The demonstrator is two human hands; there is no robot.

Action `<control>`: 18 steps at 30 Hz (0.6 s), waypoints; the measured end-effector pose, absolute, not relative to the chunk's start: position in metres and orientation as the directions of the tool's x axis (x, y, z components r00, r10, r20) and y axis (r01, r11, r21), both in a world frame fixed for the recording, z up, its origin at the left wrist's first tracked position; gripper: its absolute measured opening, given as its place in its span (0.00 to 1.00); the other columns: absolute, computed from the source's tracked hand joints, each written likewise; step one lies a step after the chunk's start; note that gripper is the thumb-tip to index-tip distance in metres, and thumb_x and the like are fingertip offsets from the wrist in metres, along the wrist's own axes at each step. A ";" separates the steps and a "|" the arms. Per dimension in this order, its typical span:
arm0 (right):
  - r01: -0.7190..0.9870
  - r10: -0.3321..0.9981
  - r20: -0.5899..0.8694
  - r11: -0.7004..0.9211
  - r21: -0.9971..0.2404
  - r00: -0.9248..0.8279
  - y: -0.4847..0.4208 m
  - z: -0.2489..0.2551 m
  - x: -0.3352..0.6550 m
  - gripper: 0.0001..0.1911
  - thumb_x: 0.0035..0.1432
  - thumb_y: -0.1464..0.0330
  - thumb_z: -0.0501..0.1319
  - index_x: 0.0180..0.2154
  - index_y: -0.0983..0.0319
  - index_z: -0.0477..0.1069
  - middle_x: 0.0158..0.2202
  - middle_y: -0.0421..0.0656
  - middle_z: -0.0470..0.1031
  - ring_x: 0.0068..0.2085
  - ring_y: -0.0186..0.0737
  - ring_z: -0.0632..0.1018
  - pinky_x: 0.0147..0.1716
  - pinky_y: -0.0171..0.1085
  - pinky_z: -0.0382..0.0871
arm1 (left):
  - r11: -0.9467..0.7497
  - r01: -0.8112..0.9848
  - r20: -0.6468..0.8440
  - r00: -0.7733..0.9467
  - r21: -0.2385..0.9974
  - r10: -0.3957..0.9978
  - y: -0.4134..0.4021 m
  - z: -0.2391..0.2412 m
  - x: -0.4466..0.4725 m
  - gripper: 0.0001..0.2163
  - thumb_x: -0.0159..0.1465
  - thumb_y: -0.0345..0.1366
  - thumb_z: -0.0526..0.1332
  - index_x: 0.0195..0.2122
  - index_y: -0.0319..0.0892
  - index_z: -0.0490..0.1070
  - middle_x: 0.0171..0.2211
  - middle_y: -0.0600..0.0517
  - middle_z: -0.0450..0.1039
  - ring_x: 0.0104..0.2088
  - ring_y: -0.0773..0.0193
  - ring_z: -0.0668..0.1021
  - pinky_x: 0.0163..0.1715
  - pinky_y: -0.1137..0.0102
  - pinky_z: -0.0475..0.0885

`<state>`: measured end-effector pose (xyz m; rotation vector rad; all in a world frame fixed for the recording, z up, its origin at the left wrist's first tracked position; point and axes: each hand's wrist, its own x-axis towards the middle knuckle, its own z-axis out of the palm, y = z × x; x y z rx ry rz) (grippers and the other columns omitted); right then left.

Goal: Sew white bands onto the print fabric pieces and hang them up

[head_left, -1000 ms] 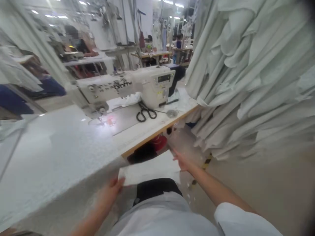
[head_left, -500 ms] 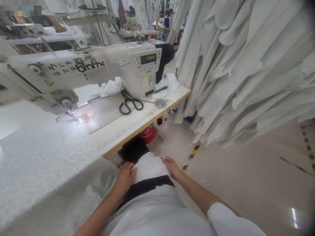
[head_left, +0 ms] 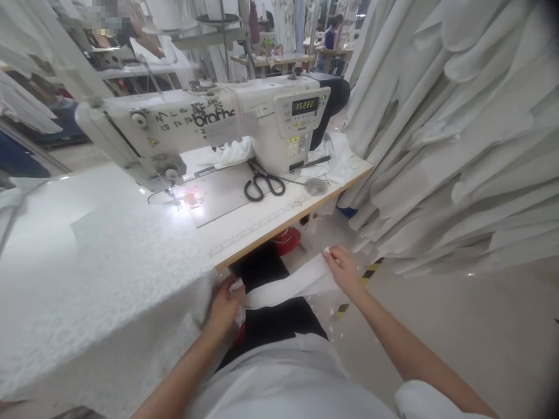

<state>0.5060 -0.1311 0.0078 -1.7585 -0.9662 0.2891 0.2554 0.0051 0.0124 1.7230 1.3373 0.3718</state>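
A narrow white fabric strip (head_left: 288, 286) stretches between my two hands above my lap. My left hand (head_left: 225, 302) pinches its left end next to the white cloth hanging off the table. My right hand (head_left: 345, 269) grips its right end, held higher and further out. In front stands a white sewing machine (head_left: 227, 125) on the sewing table (head_left: 262, 224), with its needle light on. Black scissors (head_left: 261, 185) lie beside the machine's base.
A large white textured cloth (head_left: 87, 273) covers the table's left part and drapes over its edge. Many white garments (head_left: 458, 128) hang at the right. A small round disc (head_left: 315, 186) lies near the table's right end. Other workstations and people are far behind.
The white piece lay folded on my lap under both hands; now it is pulled out into a strip, my right hand moved up and right, and the view shifted right.
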 end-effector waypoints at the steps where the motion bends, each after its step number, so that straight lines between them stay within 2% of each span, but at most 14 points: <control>1: 0.513 0.767 0.290 -0.060 -0.856 0.573 -0.126 0.030 0.499 0.20 0.57 0.56 0.57 0.20 0.61 0.63 0.23 0.38 0.61 0.29 0.37 0.65 0.32 0.37 0.61 | -0.077 0.571 -0.237 0.455 0.817 0.858 0.000 0.025 0.261 0.17 0.58 0.35 0.60 0.50 0.43 0.66 0.50 0.47 0.69 0.50 0.57 0.72 0.48 0.64 0.68; 2: 0.549 0.818 0.319 0.005 -0.836 0.478 -0.121 0.053 0.491 0.18 0.56 0.57 0.58 0.20 0.61 0.64 0.24 0.39 0.62 0.30 0.37 0.66 0.33 0.38 0.61 | -0.151 0.506 -0.180 0.546 0.849 0.818 -0.005 0.041 0.267 0.21 0.55 0.35 0.63 0.51 0.47 0.64 0.53 0.49 0.66 0.53 0.57 0.69 0.51 0.65 0.66; 3: 0.569 0.857 0.343 0.073 -0.819 0.384 -0.114 0.077 0.481 0.16 0.55 0.58 0.60 0.21 0.60 0.66 0.24 0.39 0.64 0.30 0.37 0.67 0.33 0.37 0.62 | -0.289 0.397 -0.060 0.670 0.871 0.740 -0.008 0.060 0.273 0.27 0.53 0.36 0.64 0.55 0.48 0.61 0.56 0.50 0.63 0.55 0.56 0.66 0.53 0.63 0.63; 4: 0.585 0.885 0.380 0.164 -0.794 0.268 -0.107 0.101 0.470 0.14 0.54 0.60 0.61 0.22 0.60 0.67 0.24 0.38 0.65 0.30 0.37 0.67 0.34 0.37 0.62 | -0.410 0.287 0.056 0.758 0.866 0.650 -0.011 0.080 0.278 0.28 0.52 0.37 0.66 0.54 0.47 0.62 0.55 0.49 0.63 0.54 0.56 0.66 0.53 0.62 0.63; 5: 0.604 0.874 0.464 0.296 -0.740 0.141 -0.100 0.123 0.459 0.12 0.56 0.62 0.59 0.24 0.60 0.67 0.25 0.39 0.66 0.30 0.37 0.68 0.34 0.37 0.63 | -0.482 0.207 0.143 0.793 0.852 0.593 -0.012 0.102 0.282 0.20 0.53 0.37 0.65 0.48 0.46 0.68 0.49 0.49 0.69 0.49 0.57 0.70 0.49 0.64 0.66; 6: 0.589 0.843 0.528 0.374 -0.717 0.108 -0.092 0.141 0.448 0.09 0.57 0.63 0.58 0.27 0.60 0.68 0.27 0.40 0.67 0.32 0.37 0.69 0.35 0.37 0.64 | -0.533 0.153 0.206 0.807 0.832 0.553 -0.011 0.123 0.285 0.09 0.57 0.36 0.61 0.40 0.44 0.72 0.40 0.50 0.72 0.42 0.60 0.73 0.43 0.67 0.69; 7: 0.538 0.835 0.538 0.402 -0.741 0.116 -0.084 0.156 0.436 0.07 0.57 0.63 0.59 0.33 0.60 0.69 0.31 0.41 0.68 0.35 0.38 0.70 0.36 0.37 0.64 | -0.572 0.123 0.275 0.783 0.811 0.558 -0.008 0.144 0.285 0.05 0.59 0.34 0.58 0.35 0.43 0.73 0.34 0.51 0.73 0.37 0.63 0.74 0.38 0.69 0.70; 8: 0.469 0.844 0.519 0.406 -0.784 0.138 -0.077 0.166 0.425 0.10 0.56 0.62 0.60 0.38 0.60 0.68 0.34 0.42 0.69 0.37 0.39 0.71 0.36 0.37 0.65 | -0.595 0.115 0.332 0.739 0.796 0.586 -0.005 0.163 0.283 0.05 0.59 0.32 0.57 0.32 0.43 0.73 0.30 0.53 0.72 0.32 0.65 0.74 0.34 0.71 0.69; 10: 0.287 0.913 0.375 0.321 -0.902 0.159 -0.065 0.171 0.399 0.16 0.54 0.59 0.61 0.42 0.60 0.66 0.36 0.43 0.71 0.37 0.41 0.72 0.35 0.37 0.67 | -0.599 0.142 0.411 0.602 0.788 0.684 0.008 0.193 0.272 0.05 0.58 0.30 0.58 0.32 0.43 0.72 0.28 0.54 0.72 0.29 0.67 0.72 0.29 0.74 0.68; 13: 0.014 0.995 0.097 0.097 -0.995 -0.026 -0.063 0.148 0.358 0.15 0.58 0.57 0.56 0.31 0.62 0.69 0.29 0.43 0.74 0.32 0.40 0.74 0.34 0.38 0.68 | -0.483 0.217 0.379 0.387 0.848 0.840 0.036 0.214 0.243 0.05 0.57 0.37 0.61 0.32 0.42 0.71 0.26 0.55 0.71 0.26 0.69 0.71 0.25 0.76 0.66; 14: -0.102 0.993 0.007 -0.005 -0.995 -0.120 -0.066 0.135 0.345 0.18 0.59 0.55 0.54 0.29 0.63 0.69 0.28 0.43 0.74 0.30 0.39 0.75 0.33 0.38 0.68 | -0.424 0.229 0.336 0.339 0.876 0.879 0.049 0.213 0.232 0.08 0.57 0.40 0.61 0.32 0.42 0.71 0.25 0.55 0.70 0.25 0.69 0.71 0.24 0.76 0.65; 16: -0.325 0.946 -0.168 -0.257 -0.910 -0.278 -0.075 0.107 0.324 0.18 0.56 0.52 0.56 0.34 0.62 0.67 0.28 0.43 0.74 0.28 0.40 0.75 0.29 0.38 0.70 | -0.289 0.262 0.209 0.294 0.921 0.933 0.075 0.200 0.212 0.12 0.57 0.45 0.60 0.32 0.40 0.70 0.25 0.55 0.69 0.25 0.68 0.71 0.25 0.74 0.66; 18: -0.390 0.915 -0.262 -0.372 -0.842 -0.307 -0.082 0.079 0.313 0.21 0.53 0.51 0.59 0.40 0.60 0.64 0.29 0.42 0.74 0.28 0.41 0.76 0.27 0.38 0.70 | -0.158 0.349 0.056 0.285 0.924 0.957 0.102 0.178 0.198 0.15 0.56 0.47 0.59 0.33 0.39 0.70 0.27 0.52 0.71 0.27 0.65 0.72 0.26 0.71 0.67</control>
